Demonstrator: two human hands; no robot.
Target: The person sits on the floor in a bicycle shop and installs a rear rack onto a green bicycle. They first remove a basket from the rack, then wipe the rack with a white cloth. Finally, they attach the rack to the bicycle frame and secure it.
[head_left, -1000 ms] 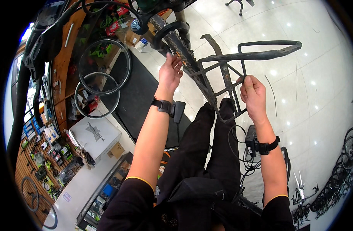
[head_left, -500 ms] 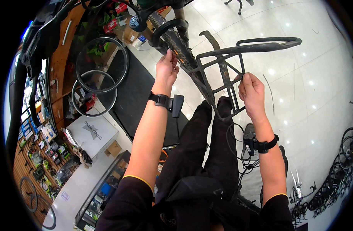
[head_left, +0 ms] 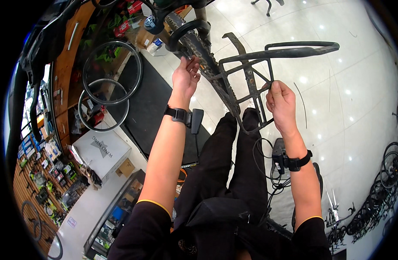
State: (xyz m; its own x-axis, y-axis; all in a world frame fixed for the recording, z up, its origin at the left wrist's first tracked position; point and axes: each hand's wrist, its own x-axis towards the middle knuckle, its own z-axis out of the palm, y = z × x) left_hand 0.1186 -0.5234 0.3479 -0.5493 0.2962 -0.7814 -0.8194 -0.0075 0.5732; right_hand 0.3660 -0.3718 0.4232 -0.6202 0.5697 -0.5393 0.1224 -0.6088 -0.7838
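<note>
While the right hand (head_left: 280, 103) pinches the black rack (head_left: 279, 53), right of the tyre (head_left: 202, 55), holding it steady seems best; the left hand (head_left: 186, 80), well apart, curls beside the tyre, grip unclear.

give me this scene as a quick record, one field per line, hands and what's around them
left hand: fingertips beside the knobbly black rubber bicycle tyre; contact unclear
right hand: pinching the side of an open-framed black metal rack
rack position: in front of the person's legs, just right of the tyre in view; attachment unclear
floor: glossy white tiles, black rectangular mat at left
left background: two round silver-edged wheel rims, overlapping in view; grey-white rectangular box nearer the person
</note>
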